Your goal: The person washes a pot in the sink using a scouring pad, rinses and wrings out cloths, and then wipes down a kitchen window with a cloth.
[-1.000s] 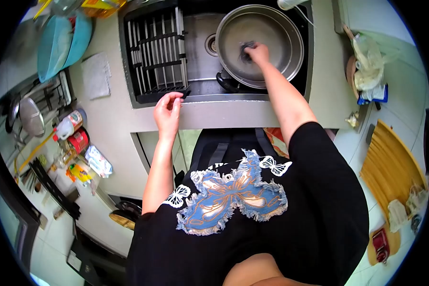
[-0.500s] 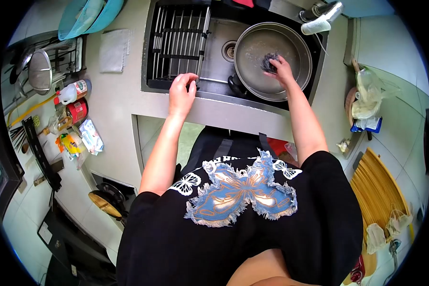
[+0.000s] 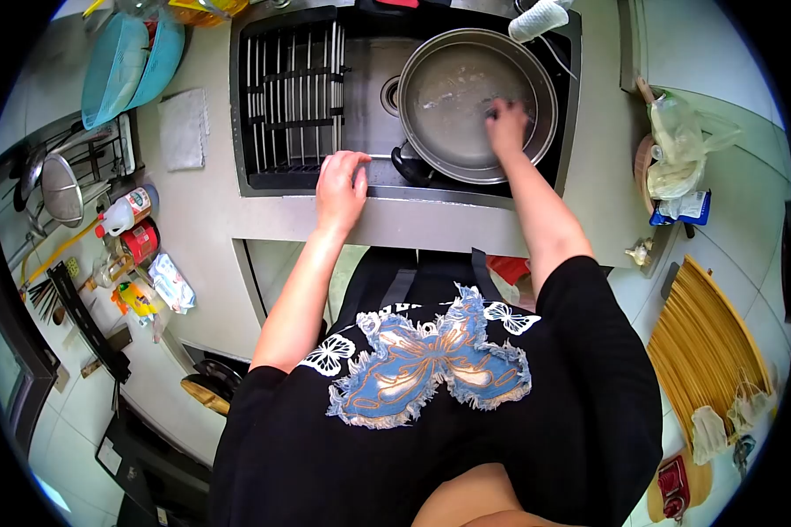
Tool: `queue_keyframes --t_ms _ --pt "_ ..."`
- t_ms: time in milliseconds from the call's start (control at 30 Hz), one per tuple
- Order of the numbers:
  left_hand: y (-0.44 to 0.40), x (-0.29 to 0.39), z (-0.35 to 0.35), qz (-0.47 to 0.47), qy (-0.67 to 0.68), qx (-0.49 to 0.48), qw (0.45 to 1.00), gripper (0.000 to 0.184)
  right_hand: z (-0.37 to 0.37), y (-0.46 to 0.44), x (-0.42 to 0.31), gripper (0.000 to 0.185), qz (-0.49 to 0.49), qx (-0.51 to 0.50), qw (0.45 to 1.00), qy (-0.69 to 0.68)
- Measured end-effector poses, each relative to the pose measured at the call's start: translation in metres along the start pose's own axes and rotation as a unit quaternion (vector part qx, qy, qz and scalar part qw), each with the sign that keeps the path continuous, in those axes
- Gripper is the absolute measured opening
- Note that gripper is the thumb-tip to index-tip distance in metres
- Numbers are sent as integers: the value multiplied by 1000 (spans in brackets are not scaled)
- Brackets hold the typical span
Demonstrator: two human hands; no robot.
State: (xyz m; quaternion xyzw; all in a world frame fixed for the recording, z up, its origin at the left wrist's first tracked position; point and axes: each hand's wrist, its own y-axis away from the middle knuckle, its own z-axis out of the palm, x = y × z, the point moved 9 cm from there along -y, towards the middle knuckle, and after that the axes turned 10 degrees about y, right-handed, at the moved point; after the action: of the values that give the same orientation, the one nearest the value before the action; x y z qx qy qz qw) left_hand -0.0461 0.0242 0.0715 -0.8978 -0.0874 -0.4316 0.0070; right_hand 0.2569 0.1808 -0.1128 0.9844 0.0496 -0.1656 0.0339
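A wide round metal pan (image 3: 448, 145) with a black handle (image 3: 410, 165) rests in the right part of the sink (image 3: 373, 53). Inside it, my right hand (image 3: 507, 127) is closed round a steel wool scrubber (image 3: 490, 111), against the pan's right side. Motion smears the fingers, and only a dark bit of the scrubber shows. My left hand (image 3: 341, 189) lies at the sink's front edge, holding nothing, its thumb apart from the slightly bent fingers. Just beyond it is a roll-up drying rack (image 3: 294, 97) over the sink's left part.
Left of the sink lie a grey cloth (image 3: 183, 130) and a blue basket (image 3: 114, 75). Bottles (image 3: 130, 211) and a pack of wipes (image 3: 172, 283) stand along the left counter. A wrapped faucet end (image 3: 539, 19) hangs over the pan's far side. Plastic bags (image 3: 677, 158) are at right.
My right hand has moved with the scrubber across the pan's bottom toward its right side. The view has shifted slightly; my left hand stays at the sink's front edge.
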Motion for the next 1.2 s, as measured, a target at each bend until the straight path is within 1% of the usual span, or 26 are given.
queue_keyframes --t_ms 33,100,167,200,233,300,333,400,433,467,500,567,633,700,733,767,800,833,867,900,933,967,1000,1067,1133,1200 --pt "-2 1 -1 14 -44 3 999 15 32 15 -12 26 -92 -45 984 148" --pt "2 -10 7 13 -48 3 999 16 73 11 3 27 -71 -80 994 33" --pt "4 -21 12 39 -61 10 997 17 58 -11 -6 31 -29 -239 970 28" --pt "8 -31 15 36 -62 11 997 17 29 -15 -15 30 -89 -185 975 91" --pt "12 -37 19 59 -95 2 994 17 33 -10 -22 30 -89 -187 974 91" --pt "15 -37 25 84 -123 -12 989 17 28 -4 -14 25 19 -133 943 305" --pt "14 -37 27 82 -131 -10 988 18 25 -6 -12 25 19 -131 942 308" --pt "19 -38 25 75 -140 -11 987 18 39 15 -51 24 -223 -183 930 226" --pt "18 -39 26 80 -140 -17 987 18 42 23 -70 24 -343 -201 900 180" --pt "18 -41 29 84 -140 -22 986 19 35 8 -69 25 -373 -149 884 239" --pt "21 -43 30 77 -138 -20 987 19 38 3 -69 25 -378 -153 881 239" --pt "20 -43 30 79 -160 -28 984 20 23 -25 -20 25 -47 -116 948 292" --pt "17 -39 30 84 -152 -27 984 20 35 -8 -24 24 -49 -102 932 345" --pt "18 -40 31 81 -156 -36 984 18 69 16 -33 24 -110 -263 945 161" --pt "18 -41 31 79 -153 -34 984 18 63 15 -43 38 -121 -321 939 35" --pt "18 -42 31 82 -151 -36 984 17 50 10 -47 38 -121 -322 938 38" --pt "18 -42 32 87 -149 -40 984 16 41 10 -44 46 -1 -362 916 -173" --pt "18 -43 32 87 -146 -38 985 16 37 13 -42 55 119 -378 839 -373" --pt "18 -43 32 90 -149 -33 984 16 33 11 -35 60 115 -403 815 -400" --pt "19 -42 32 92 -152 -29 984 15 23 6 -19 60 115 -401 818 -396" --pt "19 -41 32 92 -148 -28 984 15 -2 -11 1 63 70 -318 915 -240" --pt "18 -42 33 88 -148 -34 984 16 -24 -24 9 67 20 -221 972 -74" --pt "18 -43 34 83 -149 -40 985 16 -24 -24 8 67 19 -222 972 -72" --pt "20 -43 33 80 -148 -41 985 15 -35 -23 15 75 75 -127 988 53" --pt "17 -41 32 82 -150 -40 985 15 -17 -4 -23 83 7 -79 997 14" --pt "17 -42 35 74 -154 -57 984 16 10 17 -70 83 -52 -137 987 68"
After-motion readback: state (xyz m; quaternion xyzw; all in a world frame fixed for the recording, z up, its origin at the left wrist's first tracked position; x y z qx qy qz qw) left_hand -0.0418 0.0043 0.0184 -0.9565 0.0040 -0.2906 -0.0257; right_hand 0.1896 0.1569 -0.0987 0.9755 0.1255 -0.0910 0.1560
